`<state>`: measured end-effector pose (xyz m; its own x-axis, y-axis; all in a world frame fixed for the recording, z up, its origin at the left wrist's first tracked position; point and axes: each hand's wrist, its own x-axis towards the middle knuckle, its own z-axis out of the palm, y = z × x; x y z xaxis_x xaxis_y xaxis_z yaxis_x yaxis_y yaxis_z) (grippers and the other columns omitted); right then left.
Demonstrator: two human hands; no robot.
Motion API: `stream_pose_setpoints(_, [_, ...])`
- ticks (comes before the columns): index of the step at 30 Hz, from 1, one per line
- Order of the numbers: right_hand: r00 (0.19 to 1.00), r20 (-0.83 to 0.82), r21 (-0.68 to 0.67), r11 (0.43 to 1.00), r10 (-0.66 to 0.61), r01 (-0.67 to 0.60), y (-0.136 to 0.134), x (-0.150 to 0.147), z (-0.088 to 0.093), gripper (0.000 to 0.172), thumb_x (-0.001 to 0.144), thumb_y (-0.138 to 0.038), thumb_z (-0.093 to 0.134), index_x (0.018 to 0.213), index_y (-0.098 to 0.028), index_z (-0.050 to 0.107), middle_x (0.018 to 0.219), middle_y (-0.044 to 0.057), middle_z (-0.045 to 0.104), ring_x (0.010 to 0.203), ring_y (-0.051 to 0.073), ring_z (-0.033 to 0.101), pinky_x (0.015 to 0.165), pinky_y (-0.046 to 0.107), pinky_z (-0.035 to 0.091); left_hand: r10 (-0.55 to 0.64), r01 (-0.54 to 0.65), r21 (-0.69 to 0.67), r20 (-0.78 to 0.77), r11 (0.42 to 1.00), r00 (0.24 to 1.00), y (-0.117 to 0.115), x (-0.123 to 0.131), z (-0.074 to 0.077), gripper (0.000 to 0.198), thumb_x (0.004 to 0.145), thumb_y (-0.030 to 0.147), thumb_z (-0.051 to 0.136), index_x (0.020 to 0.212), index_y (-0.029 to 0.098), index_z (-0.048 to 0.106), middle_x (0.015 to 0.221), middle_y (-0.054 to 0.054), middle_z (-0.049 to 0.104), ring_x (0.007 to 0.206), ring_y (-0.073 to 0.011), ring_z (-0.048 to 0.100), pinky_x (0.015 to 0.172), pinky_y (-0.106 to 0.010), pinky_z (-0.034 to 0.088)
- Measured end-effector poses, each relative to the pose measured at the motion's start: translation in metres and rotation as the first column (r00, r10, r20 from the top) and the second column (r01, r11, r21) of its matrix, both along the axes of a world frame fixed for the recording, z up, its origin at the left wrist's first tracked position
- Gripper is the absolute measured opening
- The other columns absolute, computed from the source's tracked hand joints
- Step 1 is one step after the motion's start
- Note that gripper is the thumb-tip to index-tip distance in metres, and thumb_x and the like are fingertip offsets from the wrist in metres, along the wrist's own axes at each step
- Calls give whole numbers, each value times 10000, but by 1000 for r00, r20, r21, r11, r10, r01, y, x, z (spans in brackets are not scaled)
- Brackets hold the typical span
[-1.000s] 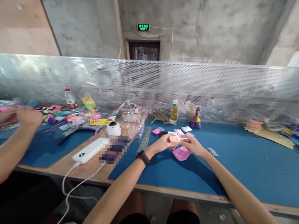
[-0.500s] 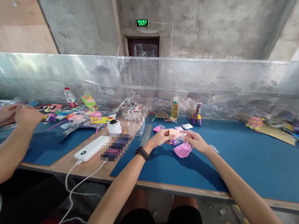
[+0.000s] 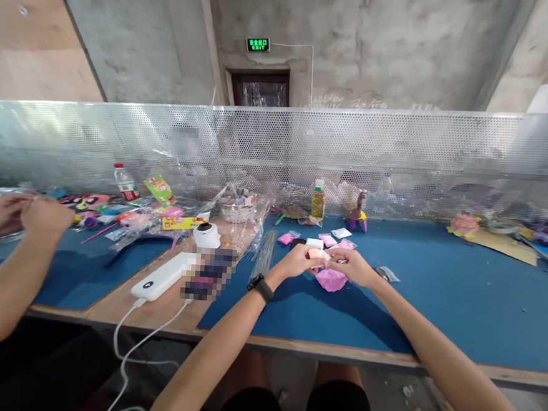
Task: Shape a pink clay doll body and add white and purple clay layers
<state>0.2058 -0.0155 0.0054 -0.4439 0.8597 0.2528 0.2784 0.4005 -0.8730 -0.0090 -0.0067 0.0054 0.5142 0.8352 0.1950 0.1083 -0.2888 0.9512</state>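
Observation:
My left hand (image 3: 298, 261) is closed on a pale peach lump of what looks like soft modelling clay (image 3: 316, 255). Right at its end, my right hand (image 3: 352, 266) pinches a bit of clear plastic packet (image 3: 328, 260), partly hidden by the fingers. The two hands nearly touch above the blue mat. Just below them lies a flattened, wavy-edged pink clay piece (image 3: 331, 281). Behind the hands are a white block (image 3: 315, 243) and small pink packets, one pink packet (image 3: 285, 238) lying left of the others.
Thin wires (image 3: 264, 255) lie left of my wrist. A power bank (image 3: 163, 277), a white round device (image 3: 207, 235) and a wire basket (image 3: 237, 206) stand further left. At the back are an oil bottle (image 3: 318, 201) and a clay animal figure (image 3: 359, 213). A co-worker's hands (image 3: 29, 216) work at far left.
My hands have drawn closer together, the right one moving left. The peach lump is now more covered by fingers, and the white block behind has come into view.

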Motion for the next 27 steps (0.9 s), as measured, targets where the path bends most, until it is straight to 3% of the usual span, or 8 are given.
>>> stream_pose_setpoints(5, [994,-24,-67,992,109,-111,-5,-1,9,512,849,-549,666,1172,-152,671,669,-18,629,380,47,369,343,190,261,21,-5,101,-159,995,987,-10,4,-2,614,862,691,546,632,125,601,465,-16,554,376,-95,475,422,-211,371])
stream_pose_setpoints(8, [995,-58,-59,994,84,-88,-4,0,14,516,855,-540,664,1190,-147,659,668,-22,624,364,38,356,329,184,263,20,-16,39,-117,999,993,-12,11,-4,645,884,738,452,741,128,606,487,-14,562,380,-103,480,422,-216,376])
stream_pose_setpoints(12, [997,-81,-6,1000,6,-7,0,3,15,566,825,-508,699,1253,-144,634,771,14,683,381,41,396,334,185,307,-88,105,-156,111,982,990,-8,13,-2,698,858,774,455,995,115,639,782,-86,681,565,-146,603,520,-258,481])
stream_pose_setpoints(15, [998,-65,23,1000,-3,5,0,4,12,572,828,-478,696,1283,-140,620,755,7,669,392,48,414,345,186,320,-27,59,-194,165,979,986,-2,11,-2,725,857,790,433,981,107,643,753,-72,646,591,-148,579,536,-278,497])
stream_pose_setpoints(18, [999,-48,39,999,5,-3,0,4,9,563,844,-474,682,1294,-143,617,730,-5,642,414,59,429,363,191,340,32,-15,-127,137,992,990,4,6,-4,663,850,761,495,834,111,626,592,10,504,507,-100,465,496,-252,470])
stream_pose_setpoints(21, [998,-69,43,999,-2,5,2,6,7,558,853,-489,673,1302,-162,624,727,-14,624,424,58,413,375,194,331,88,-88,-3,109,996,990,9,-1,-5,594,838,702,582,826,111,644,581,44,429,467,-70,396,443,-214,422])
stream_pose_setpoints(24, [998,-67,59,998,-11,15,5,7,7,557,848,-498,678,1291,-161,642,748,-9,621,443,58,416,394,199,335,108,-112,63,63,992,992,11,-5,-4,564,842,662,610,897,105,671,609,37,462,469,-74,429,436,-211,428])
stream_pose_setpoints(27, [999,-31,60,997,-39,41,4,6,6,603,832,-514,686,1307,-146,637,762,3,638,452,64,413,404,208,330,97,-101,54,64,993,993,10,-5,-4,572,826,615,663,1105,116,656,674,16,549,519,-99,509,477,-223,478])
